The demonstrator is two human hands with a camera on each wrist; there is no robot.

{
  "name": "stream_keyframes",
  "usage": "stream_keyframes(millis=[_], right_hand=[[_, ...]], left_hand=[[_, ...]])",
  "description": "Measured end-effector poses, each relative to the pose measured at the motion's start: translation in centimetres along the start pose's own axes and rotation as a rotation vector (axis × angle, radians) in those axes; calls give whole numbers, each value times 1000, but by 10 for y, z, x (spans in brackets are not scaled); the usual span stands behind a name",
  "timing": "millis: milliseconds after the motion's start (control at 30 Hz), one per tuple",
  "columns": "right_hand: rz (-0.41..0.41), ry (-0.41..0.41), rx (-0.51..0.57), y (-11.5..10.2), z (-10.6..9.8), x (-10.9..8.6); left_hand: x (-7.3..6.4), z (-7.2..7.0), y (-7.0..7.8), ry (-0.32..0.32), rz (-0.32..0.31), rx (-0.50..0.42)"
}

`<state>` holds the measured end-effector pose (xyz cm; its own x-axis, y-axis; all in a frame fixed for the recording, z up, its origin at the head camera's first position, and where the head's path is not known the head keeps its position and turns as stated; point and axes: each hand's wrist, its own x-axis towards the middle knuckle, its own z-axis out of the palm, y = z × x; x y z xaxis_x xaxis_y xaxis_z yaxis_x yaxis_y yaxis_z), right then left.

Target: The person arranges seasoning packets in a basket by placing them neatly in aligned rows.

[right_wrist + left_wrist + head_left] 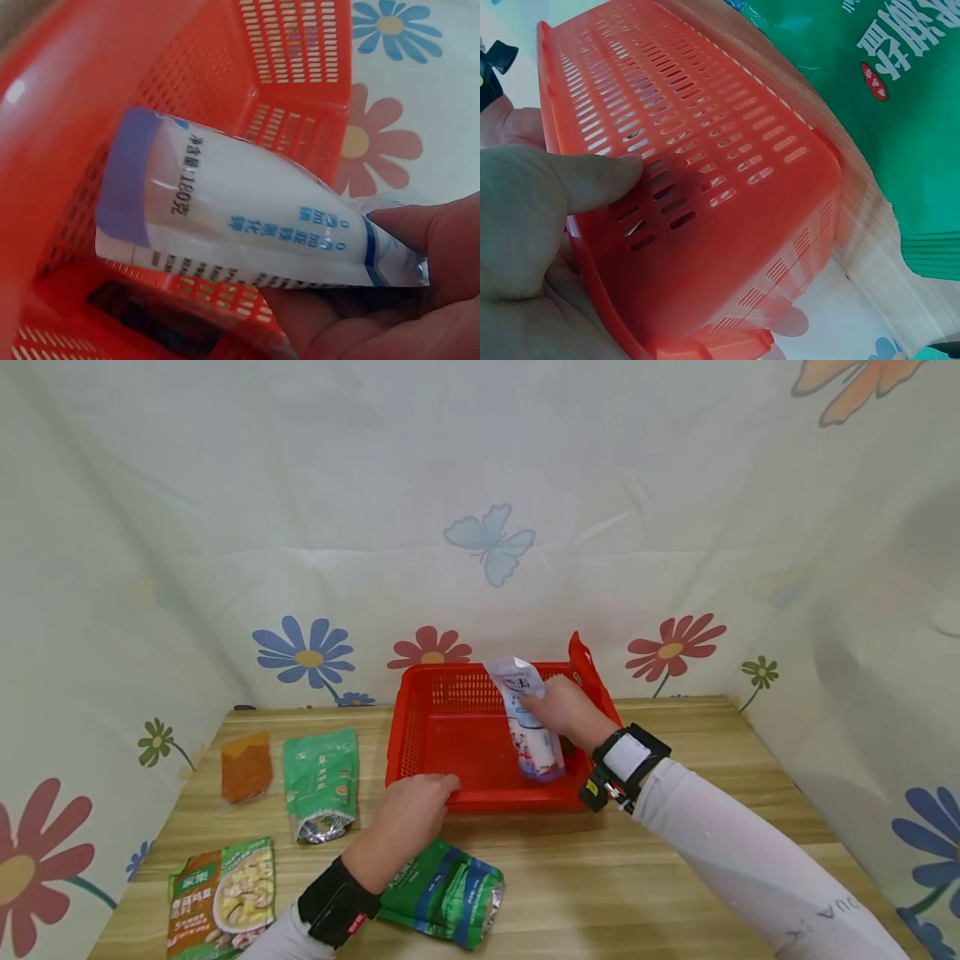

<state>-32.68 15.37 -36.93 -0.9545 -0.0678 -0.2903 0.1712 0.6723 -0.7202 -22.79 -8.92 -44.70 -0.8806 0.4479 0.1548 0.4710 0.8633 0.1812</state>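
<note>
A red plastic basket [480,735] with slotted walls stands on the table. My left hand [416,814] grips its near rim at the left, the thumb [604,176] lying against the outside wall. My right hand [566,706] holds a white salt pouch [536,735] with purple-blue ends above the basket's right part. In the right wrist view the thumb and fingers pinch one end of the salt pouch [247,202], its other end sticking out over the basket. A red packet [587,668] leans up at the basket's back right corner. Something dark [161,315] lies inside, mostly hidden.
A green and blue pouch [450,893] lies in front of the basket, partly behind my left wrist. To the left are a green pouch [322,781], an orange-brown packet [246,767] and a soup-mix packet [221,897]. A flower-printed cloth [360,568] hangs behind the table.
</note>
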Motion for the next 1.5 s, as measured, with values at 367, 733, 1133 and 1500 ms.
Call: stream_keyframes(millis=[367,733,1133,1500], right_hand=[[11,35,-13,9,4,6],[14,67,-48,16,13,4],[-26,87,-206,30,20,-11],[-34,124,-257,40,25,-23]], left_hand=[[0,-1,2,20,3,11],[0,0,2,37,14,25],[-1,1,1,42,8,35],[-2,0,3,38,4,45]])
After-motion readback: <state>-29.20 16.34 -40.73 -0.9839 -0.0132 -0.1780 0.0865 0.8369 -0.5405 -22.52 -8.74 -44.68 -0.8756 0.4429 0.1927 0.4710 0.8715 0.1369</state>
